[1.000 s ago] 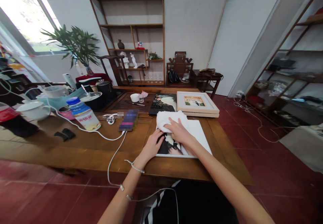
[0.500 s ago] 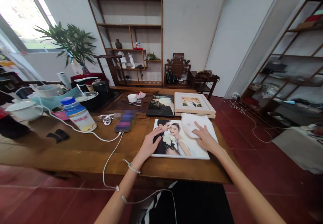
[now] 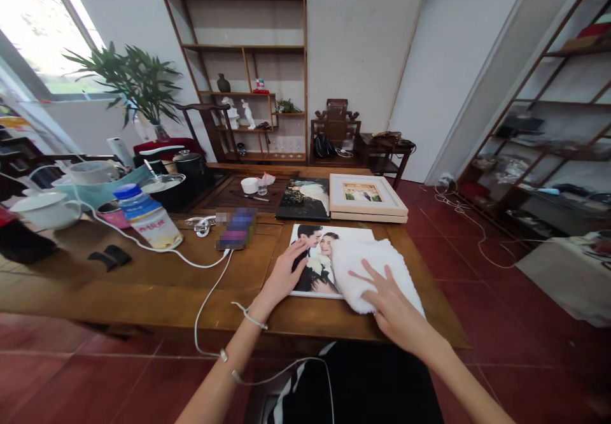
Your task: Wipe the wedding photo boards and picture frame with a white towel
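A photo panel (image 3: 315, 271) with a wedding couple on it lies flat near the table's front edge. My left hand (image 3: 285, 270) rests on its left side, fingers stretched out. Over the panel's right part and past its lower right edge spreads a white cloth (image 3: 401, 271), hiding that part of the picture. My right hand (image 3: 386, 300) presses flat on this cloth with the fingers spread.
Behind the panel lie a dark photo panel (image 3: 304, 198) and a pale framed picture (image 3: 367, 198). To the left are a phone (image 3: 236, 228) on a white cable, a blue-capped bottle (image 3: 149, 217) and a teal basin (image 3: 95, 188). The wooden table (image 3: 229, 296) extends leftward.
My right hand has moved toward me with the white cloth, from the panel's upper right to its lower right. The cloth now lies more spread out. My left hand stays in place.
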A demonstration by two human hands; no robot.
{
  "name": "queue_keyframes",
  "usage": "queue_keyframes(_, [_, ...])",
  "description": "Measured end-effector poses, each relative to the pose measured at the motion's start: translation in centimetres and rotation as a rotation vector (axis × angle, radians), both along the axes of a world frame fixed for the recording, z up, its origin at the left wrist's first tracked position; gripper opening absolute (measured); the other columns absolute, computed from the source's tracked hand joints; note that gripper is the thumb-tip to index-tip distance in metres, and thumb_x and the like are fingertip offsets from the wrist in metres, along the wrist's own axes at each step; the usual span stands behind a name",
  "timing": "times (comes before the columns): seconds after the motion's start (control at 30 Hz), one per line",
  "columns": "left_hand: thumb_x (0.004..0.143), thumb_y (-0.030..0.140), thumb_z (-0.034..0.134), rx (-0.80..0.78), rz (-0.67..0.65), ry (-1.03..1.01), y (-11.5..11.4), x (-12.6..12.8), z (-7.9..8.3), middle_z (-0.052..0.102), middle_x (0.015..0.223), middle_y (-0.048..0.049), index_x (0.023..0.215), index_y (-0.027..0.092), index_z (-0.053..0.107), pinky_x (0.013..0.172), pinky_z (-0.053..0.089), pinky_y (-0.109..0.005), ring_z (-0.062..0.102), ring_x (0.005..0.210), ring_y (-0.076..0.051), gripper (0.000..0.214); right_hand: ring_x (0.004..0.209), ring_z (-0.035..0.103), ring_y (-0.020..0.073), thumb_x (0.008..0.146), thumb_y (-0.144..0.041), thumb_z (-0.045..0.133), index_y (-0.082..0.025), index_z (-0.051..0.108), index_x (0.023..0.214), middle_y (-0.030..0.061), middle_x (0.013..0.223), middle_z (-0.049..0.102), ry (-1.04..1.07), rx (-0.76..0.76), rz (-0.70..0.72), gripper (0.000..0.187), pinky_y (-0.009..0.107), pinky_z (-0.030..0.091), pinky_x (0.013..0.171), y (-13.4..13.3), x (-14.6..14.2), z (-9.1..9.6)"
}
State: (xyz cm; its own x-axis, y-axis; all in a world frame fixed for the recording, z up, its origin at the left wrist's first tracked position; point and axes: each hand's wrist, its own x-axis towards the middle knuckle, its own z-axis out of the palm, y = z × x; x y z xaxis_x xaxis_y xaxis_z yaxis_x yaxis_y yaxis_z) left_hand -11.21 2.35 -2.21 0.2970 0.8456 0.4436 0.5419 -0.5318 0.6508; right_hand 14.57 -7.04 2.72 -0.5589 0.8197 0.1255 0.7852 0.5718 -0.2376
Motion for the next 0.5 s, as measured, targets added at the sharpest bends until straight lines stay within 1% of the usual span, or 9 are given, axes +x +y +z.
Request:
queue_keyframes(0.07, [0.088, 0.028, 0.044, -0.011, -0.005, 0.007, -0.1, 0.0, 0.1, 0.048, 0.134, -0.0083, 0.121, 0.018, 0.053, 0.108, 0.03, -0.04, 0.039, 0.127, -0.019, 0.036, 0.137, 0.001, 0.0232, 0.054, 0.007, 0.031, -0.019, 0.058, 0.086, -0.0008, 0.142, 0.036, -0.007, -0.012, 0.037, 0.049, 0.063, 0.003, 0.105, -1.5, -0.4, 0.3])
queue_keyframes(0.1, [0.088, 0.029, 0.044, -0.017, -0.011, 0.01, -0.1, 0.0, 0.1, 0.047, 0.135, -0.0077, 0.122, 0.019, 0.052, 0.108, 0.029, -0.04, 0.038, 0.128, -0.019, 0.037, 0.137, 0.001, 0.0233, 0.054, 0.007, 0.031, -0.019, 0.058, 0.086, -0.0009, 0.142, 0.035, -0.01, -0.019, 0.046, 0.05, 0.063, 0.003, 0.105, -1.7, -0.5, 0.4])
queue_keyframes(0.13, [0.088, 0.03, 0.045, -0.02, -0.016, 0.013, -0.1, 0.0, 0.1, 0.045, 0.136, -0.0072, 0.123, 0.02, 0.051, 0.109, 0.029, -0.04, 0.037, 0.129, -0.019, 0.038, 0.137, 0.002, 0.0231, 0.054, 0.007, 0.031, -0.019, 0.058, 0.087, -0.0008, 0.142, 0.035, -0.011, -0.026, 0.048, 0.05, 0.063, 0.004, 0.105, -1.7, -0.5, 0.5])
queue_keyframes(0.2, [0.087, 0.03, 0.047, -0.02, -0.024, 0.025, -0.1, -0.1, -0.1, 0.042, 0.139, -0.0071, 0.127, 0.02, 0.047, 0.109, 0.028, -0.04, 0.036, 0.13, -0.019, 0.041, 0.137, 0.003, 0.0223, 0.054, 0.006, 0.031, -0.02, 0.058, 0.091, 0.0004, 0.142, 0.035, -0.011, -0.035, 0.035, 0.053, 0.061, 0.005, 0.106, -0.5, -0.3, 0.6])
queue_keyframes(0.27, [0.086, 0.029, 0.048, -0.017, -0.029, 0.039, 0.0, -0.3, -0.2, 0.038, 0.141, -0.0071, 0.13, 0.021, 0.044, 0.109, 0.027, -0.04, 0.035, 0.13, -0.019, 0.044, 0.137, 0.005, 0.0227, 0.055, 0.005, 0.032, -0.019, 0.058, 0.097, 0.0043, 0.142, 0.035, -0.013, -0.043, -0.001, 0.054, 0.06, 0.007, 0.106, 1.9, 0.0, 0.4])
queue_keyframes(0.37, [0.086, 0.028, 0.047, -0.019, -0.045, 0.062, 0.1, -0.4, -0.2, 0.038, 0.141, -0.0066, 0.13, 0.022, 0.044, 0.109, 0.027, -0.04, 0.034, 0.13, -0.019, 0.044, 0.136, 0.01, 0.0246, 0.06, 0.002, 0.034, -0.017, 0.056, 0.108, 0.013, 0.139, 0.038, -0.02, -0.055, -0.087, 0.056, 0.061, 0.01, 0.104, 6.5, 0.4, 0.0])
queue_keyframes(0.43, [0.086, 0.028, 0.047, -0.025, -0.054, 0.071, 0.2, -0.5, -0.2, 0.038, 0.141, -0.0063, 0.129, 0.022, 0.044, 0.11, 0.026, -0.04, 0.034, 0.131, -0.019, 0.043, 0.136, 0.011, 0.0244, 0.063, 0.0, 0.034, -0.017, 0.053, 0.115, 0.0148, 0.136, 0.041, -0.012, -0.044, -0.127, 0.057, 0.061, 0.012, 0.103, 9.5, 0.6, -0.2])
queue_keyframes(0.5, [0.086, 0.029, 0.047, -0.028, -0.055, 0.071, 0.2, -0.5, -0.1, 0.038, 0.141, -0.0063, 0.129, 0.022, 0.044, 0.11, 0.026, -0.04, 0.034, 0.131, -0.019, 0.044, 0.136, 0.012, 0.0247, 0.064, 0.0, 0.033, -0.017, 0.051, 0.117, 0.0141, 0.134, 0.043, -0.005, -0.042, -0.154, 0.059, 0.062, 0.012, 0.102, 11.7, 0.7, -0.4])
